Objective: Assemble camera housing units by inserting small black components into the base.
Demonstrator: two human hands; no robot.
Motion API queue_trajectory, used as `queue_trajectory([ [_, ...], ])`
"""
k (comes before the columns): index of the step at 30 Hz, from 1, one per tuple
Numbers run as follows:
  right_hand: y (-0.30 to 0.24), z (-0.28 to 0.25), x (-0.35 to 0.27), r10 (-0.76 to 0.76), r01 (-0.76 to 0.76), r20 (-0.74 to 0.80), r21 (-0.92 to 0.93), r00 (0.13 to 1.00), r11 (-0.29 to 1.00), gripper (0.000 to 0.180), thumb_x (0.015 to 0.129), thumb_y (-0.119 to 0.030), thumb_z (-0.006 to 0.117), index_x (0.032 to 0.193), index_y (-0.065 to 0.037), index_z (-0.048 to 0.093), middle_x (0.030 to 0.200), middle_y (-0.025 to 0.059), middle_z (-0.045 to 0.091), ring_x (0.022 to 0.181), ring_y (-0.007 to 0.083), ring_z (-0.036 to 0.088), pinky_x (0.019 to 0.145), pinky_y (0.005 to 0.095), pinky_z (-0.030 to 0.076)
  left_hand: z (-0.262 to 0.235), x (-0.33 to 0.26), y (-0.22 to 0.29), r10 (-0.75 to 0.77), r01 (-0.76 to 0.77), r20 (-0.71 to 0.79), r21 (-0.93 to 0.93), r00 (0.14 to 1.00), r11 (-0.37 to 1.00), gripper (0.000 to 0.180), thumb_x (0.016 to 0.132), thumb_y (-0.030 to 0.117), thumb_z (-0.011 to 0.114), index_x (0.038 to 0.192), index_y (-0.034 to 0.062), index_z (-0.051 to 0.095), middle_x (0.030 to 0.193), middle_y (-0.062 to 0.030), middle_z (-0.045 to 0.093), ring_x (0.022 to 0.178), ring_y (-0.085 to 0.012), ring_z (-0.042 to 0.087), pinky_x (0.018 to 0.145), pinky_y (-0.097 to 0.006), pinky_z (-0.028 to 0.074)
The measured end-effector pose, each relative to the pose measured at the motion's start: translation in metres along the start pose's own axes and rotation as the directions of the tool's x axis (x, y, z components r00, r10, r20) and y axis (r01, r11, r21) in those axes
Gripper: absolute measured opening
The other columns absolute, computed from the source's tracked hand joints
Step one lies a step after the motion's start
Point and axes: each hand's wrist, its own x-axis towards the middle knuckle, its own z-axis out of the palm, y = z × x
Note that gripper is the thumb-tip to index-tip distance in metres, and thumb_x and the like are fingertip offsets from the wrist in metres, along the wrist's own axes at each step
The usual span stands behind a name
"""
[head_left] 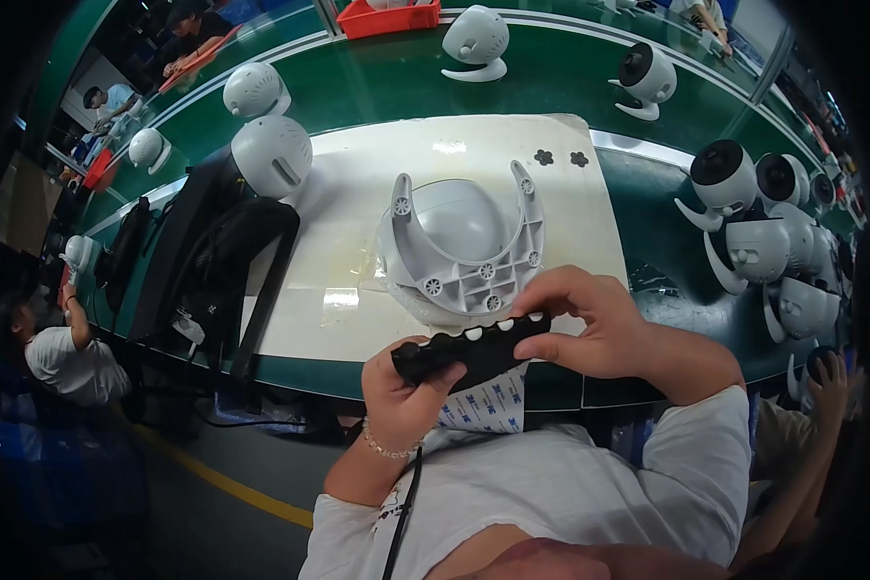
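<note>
My left hand [399,398] is closed round one end of a black pad sheet [469,353], which has white round spots along its upper edge. Thumb and fingers of my right hand [599,324] pinch the other end of it. White backing paper [491,401] with blue print hangs below. Just beyond my hands, a white rounded device [462,217] lies on the white mat [343,193], its U-shaped stand [488,274] turned up and showing ribs and several round sockets. Two small black flower-shaped pads [544,157] sit at the mat's far right.
Another white device [273,155] stands at the left beside a black bag [203,242]. More white devices with black fronts [723,162] crowd the right side. Several stand on the green bench [551,77] behind, near a red bin [387,19]. Other people work around.
</note>
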Motion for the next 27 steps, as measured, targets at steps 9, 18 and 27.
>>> queue_trajectory([
  [9, 0.011, -0.005, 0.007, -0.475, 0.458, -0.003, -0.256, 0.880, 0.851, 0.025, 0.068, -0.003, 0.070, 0.090, -0.006, 0.057, 0.098, 0.0077, 0.059, 0.087, 0.0226, 0.059, 0.072, 0.0299, 0.047, -0.001, 0.000, -0.005, 0.084, -0.082, -0.021, 0.097, 0.996, 0.992, 0.014, 0.069, -0.002, 0.068, 0.078, -0.0035, 0.058, 0.063, -0.0022, 0.055, 0.055, -0.0060, 0.047, 0.051, -0.019, 0.038],
  [18, 0.001, 0.006, 0.010, -0.412, 0.385, 0.014, -0.384, 0.911, 0.839, 0.026, 0.070, -0.005, 0.066, 0.094, -0.010, 0.057, 0.087, 0.0023, 0.059, 0.088, 0.0223, 0.057, 0.073, 0.0329, 0.039, -0.007, 0.007, -0.011, 0.294, -0.344, 0.189, 0.353, 0.937, 0.870, 0.021, 0.060, -0.003, 0.070, 0.072, -0.0009, 0.053, 0.064, -0.0103, 0.054, 0.056, -0.0223, 0.051, 0.053, -0.028, 0.041],
  [27, 0.011, 0.007, 0.008, -0.567, 0.542, -0.004, -0.286, 0.824, 0.790, 0.036, 0.068, 0.004, 0.063, 0.098, -0.010, 0.050, 0.085, 0.0043, 0.058, 0.086, 0.0230, 0.058, 0.073, 0.0359, 0.040, -0.001, 0.008, -0.006, 0.319, -0.363, 0.176, 0.364, 0.931, 0.858, 0.024, 0.057, -0.003, 0.071, 0.071, 0.0009, 0.052, 0.062, -0.0096, 0.053, 0.055, -0.0245, 0.050, 0.053, -0.031, 0.039],
])
